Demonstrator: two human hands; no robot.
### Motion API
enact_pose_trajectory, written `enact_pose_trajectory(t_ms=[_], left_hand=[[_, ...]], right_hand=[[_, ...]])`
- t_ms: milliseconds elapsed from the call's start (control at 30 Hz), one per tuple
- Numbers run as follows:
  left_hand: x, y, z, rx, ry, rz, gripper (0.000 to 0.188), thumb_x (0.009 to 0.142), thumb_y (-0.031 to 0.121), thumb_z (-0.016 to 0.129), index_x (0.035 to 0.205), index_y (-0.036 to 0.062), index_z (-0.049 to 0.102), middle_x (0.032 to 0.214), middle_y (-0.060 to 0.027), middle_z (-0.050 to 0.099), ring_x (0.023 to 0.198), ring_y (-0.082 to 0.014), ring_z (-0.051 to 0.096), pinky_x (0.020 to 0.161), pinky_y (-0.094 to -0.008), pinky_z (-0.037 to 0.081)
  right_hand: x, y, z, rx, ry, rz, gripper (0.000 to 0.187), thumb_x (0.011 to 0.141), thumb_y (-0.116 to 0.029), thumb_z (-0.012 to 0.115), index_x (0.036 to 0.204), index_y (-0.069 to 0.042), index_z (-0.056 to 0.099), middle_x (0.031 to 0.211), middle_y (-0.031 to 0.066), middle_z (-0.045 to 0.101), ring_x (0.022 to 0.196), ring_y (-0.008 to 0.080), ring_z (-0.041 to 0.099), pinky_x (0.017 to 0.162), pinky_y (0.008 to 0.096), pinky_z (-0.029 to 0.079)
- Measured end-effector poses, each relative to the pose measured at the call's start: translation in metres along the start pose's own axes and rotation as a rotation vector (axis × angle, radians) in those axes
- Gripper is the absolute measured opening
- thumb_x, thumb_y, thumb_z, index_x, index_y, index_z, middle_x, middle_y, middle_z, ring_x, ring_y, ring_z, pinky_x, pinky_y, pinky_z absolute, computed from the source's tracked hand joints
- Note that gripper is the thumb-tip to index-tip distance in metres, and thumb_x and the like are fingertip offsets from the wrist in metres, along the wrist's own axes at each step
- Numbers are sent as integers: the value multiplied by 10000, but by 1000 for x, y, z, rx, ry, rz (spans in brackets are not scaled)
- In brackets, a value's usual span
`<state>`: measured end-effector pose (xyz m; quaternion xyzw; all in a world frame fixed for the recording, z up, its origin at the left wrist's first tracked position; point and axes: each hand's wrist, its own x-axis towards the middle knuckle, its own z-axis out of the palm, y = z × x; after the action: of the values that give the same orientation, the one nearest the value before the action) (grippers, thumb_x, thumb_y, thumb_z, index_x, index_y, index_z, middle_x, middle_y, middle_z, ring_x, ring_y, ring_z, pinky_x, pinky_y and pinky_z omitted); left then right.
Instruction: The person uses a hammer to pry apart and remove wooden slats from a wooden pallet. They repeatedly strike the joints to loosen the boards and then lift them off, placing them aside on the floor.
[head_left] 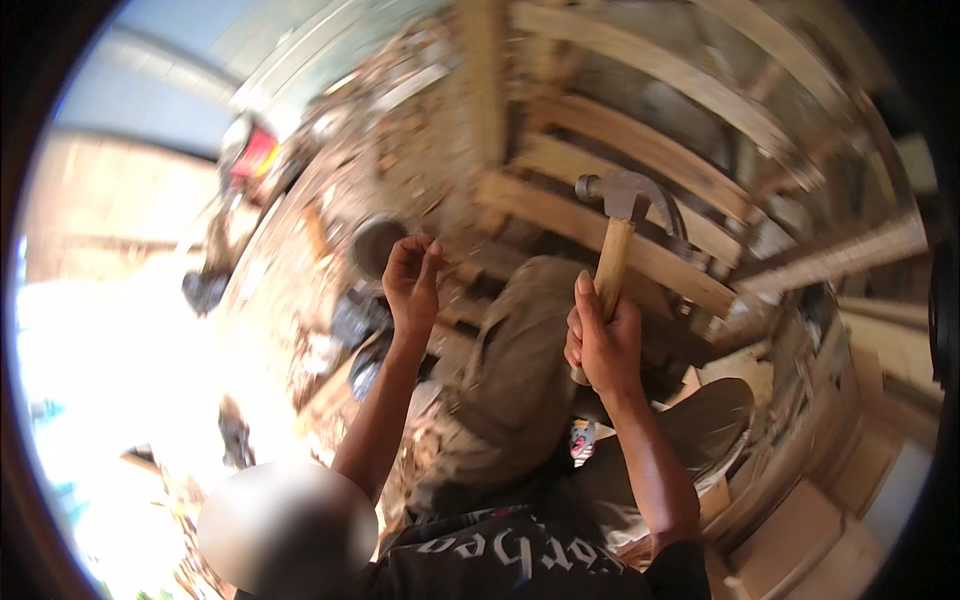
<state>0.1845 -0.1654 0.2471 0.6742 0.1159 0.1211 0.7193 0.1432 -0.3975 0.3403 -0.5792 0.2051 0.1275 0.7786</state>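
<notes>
Hammer at 2 o'clock, upright in the right hand, wooden handle slanting from 7 up to 1. Probably head-heavy, stiff and hardly fragile; smooth wood perhaps apt to slip in a damp palm. Best held low on the handle, near the butt, well clear of head and claw. Fingers of the right hand wrapped around the lower handle, thumb laid along it toward the head, butt showing below. Striking face toward 9, claw curving to 4. Right forearm rising from 5, wrist nearly straight.

Left hand at 9 to 10 o'clock, raised, well apart from the hammer; fingers curled, tips drawn in near the thumb. Cannot tell, given the blur, whether pinching anything small. Left forearm rising from 7. Slats at 1 to 2, beyond the hammer.
</notes>
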Motion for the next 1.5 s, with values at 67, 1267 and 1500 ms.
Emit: enact_pose_trajectory(t_ms=[67,1267,1500], left_hand=[[-38,-8,-83,139,149,-63,114,978,131,624,1025,28,609,884,-5,645,787,-68,585,700,-227,479],[-156,-176,-208,478,434,-357,249,875,229,699,1019,27,693,925,-150,732,711,-264,697,608,-367,551],[-161,-121,-218,-178,489,-587,285,934,234,665,1125,25,636,1018,-92,727,794,-159,692,638,-266,541]], right_hand=[[-9,14,45,33,-178,90,365,965,-392,634,815,-98,479,547,-44,408,396,57,394,348,255,323],[-24,150,116,-158,-326,690,317,930,-345,694,864,-139,463,639,-39,431,454,60,401,399,250,342],[-25,153,115,-148,-358,691,315,932,-354,691,872,-144,465,656,-41,427,473,62,403,419,255,342]])
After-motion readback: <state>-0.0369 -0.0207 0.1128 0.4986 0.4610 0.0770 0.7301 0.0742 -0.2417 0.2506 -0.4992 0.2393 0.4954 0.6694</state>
